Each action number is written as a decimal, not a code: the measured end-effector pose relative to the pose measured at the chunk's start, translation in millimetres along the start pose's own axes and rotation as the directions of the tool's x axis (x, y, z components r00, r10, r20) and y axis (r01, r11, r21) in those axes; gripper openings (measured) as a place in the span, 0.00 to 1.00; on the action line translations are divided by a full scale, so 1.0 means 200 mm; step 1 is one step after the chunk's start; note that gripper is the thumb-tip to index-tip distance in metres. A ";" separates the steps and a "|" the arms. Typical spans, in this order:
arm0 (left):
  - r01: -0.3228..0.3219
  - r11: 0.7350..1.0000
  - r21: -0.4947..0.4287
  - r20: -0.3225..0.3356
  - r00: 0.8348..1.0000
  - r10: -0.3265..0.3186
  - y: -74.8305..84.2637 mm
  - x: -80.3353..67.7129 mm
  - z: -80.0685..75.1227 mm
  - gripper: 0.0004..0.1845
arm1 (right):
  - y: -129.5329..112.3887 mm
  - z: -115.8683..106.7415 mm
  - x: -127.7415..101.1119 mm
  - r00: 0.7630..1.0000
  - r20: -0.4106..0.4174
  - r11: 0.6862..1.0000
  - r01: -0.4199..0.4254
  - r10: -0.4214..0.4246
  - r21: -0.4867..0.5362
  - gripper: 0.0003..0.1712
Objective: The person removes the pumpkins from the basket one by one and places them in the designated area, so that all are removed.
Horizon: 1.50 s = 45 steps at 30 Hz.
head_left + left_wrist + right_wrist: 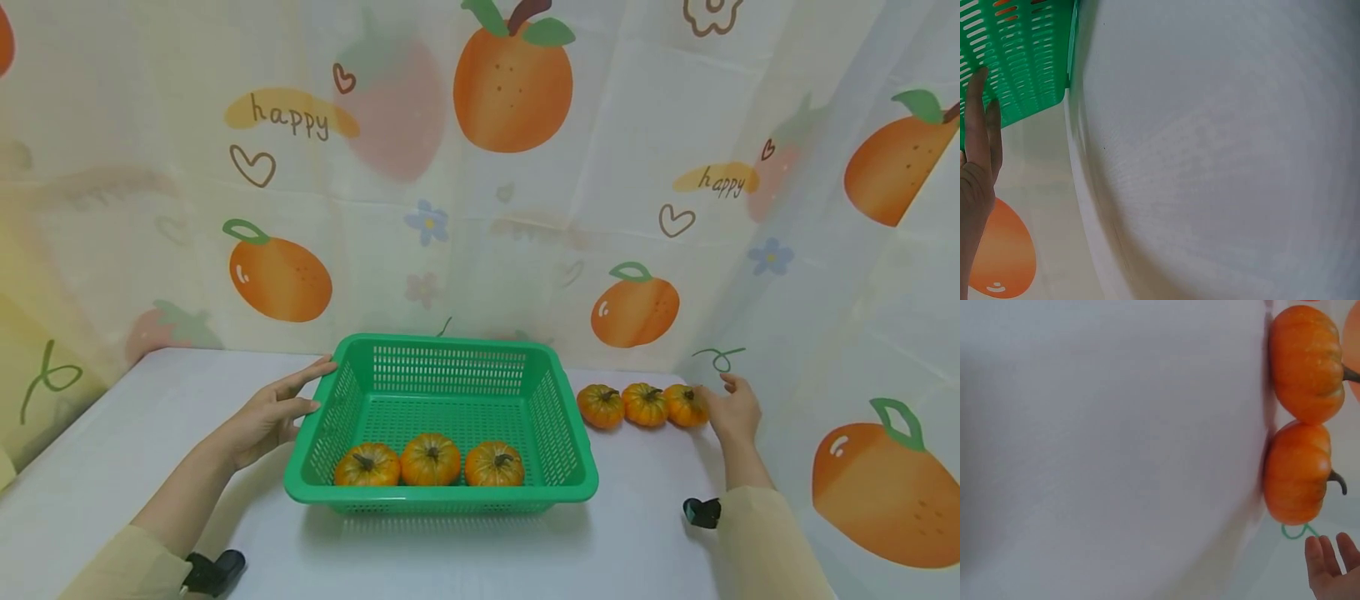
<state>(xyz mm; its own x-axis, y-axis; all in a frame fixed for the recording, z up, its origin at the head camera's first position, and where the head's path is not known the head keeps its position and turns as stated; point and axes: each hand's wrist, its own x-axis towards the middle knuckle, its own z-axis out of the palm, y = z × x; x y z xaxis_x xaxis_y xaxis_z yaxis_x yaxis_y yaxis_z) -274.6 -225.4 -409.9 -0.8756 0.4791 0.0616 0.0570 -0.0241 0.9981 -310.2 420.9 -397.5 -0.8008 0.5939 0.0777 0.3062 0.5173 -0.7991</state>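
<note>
A green plastic basket (pixel 442 493) with slotted walls stands on the table, holding a row of orange pumpkins: a left one (pixel 367 465), a middle one (pixel 431 460) and a right one (pixel 495 464). My left hand (pixel 262 417) is at the basket's left side; extended fingers (pixel 977 119) lie against its slotted wall in the left wrist view. To the basket's right, three more small pumpkins (pixel 645 405) sit side by side. At the end of that row is my right hand (pixel 735 410), beside the rightmost pumpkin (pixel 1297 474), its fingers (pixel 1329 553) parted and holding nothing.
The white table (pixel 450 567) ends at a hanging curtain (pixel 510 233) printed with fruit, which also runs along the right side. A black wrist strap shows at the left sleeve (pixel 127 567) and another at the right sleeve (pixel 772 542).
</note>
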 end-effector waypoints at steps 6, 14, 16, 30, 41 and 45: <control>-0.004 1.000 0.013 -0.002 1.000 0.004 0.01 0.01 0.00 0.33 | -0.08 0.00 -0.01 0.997 -0.027 0.996 0.080 -0.078 0.050 0.36; -0.013 1.000 -0.024 0.028 1.000 0.014 0.01 0.00 0.00 0.33 | -0.22 0.01 -0.03 0.990 -0.022 0.985 0.142 -0.140 0.094 0.35; -0.013 0.999 -0.033 0.032 0.999 0.014 0.01 0.00 0.00 0.33 | -0.27 0.01 -0.04 0.988 -0.002 0.983 0.151 -0.151 0.104 0.35; -0.011 1.000 -0.021 0.021 1.000 0.011 0.01 0.00 0.01 0.34 | -0.62 0.04 -0.12 0.938 0.122 0.937 0.302 -0.326 0.177 0.41; -0.015 1.000 -0.014 0.016 1.000 0.015 0.00 0.00 0.00 0.33 | -0.88 0.15 -0.24 0.849 0.204 0.855 0.416 -0.487 0.308 0.36; -0.009 1.000 -0.014 0.013 1.000 0.009 0.00 0.00 0.00 0.33 | -0.95 0.18 -0.30 0.818 0.245 0.843 0.448 -0.521 0.297 0.35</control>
<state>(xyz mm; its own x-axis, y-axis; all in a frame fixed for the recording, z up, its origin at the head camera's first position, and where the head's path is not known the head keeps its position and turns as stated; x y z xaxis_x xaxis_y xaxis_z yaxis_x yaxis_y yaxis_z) -274.4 -225.4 -409.8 -0.8686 0.4905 0.0709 0.0583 -0.0409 0.9975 -339.4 265.6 -272.3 -0.9403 0.0656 0.3341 -0.2538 0.5192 -0.8161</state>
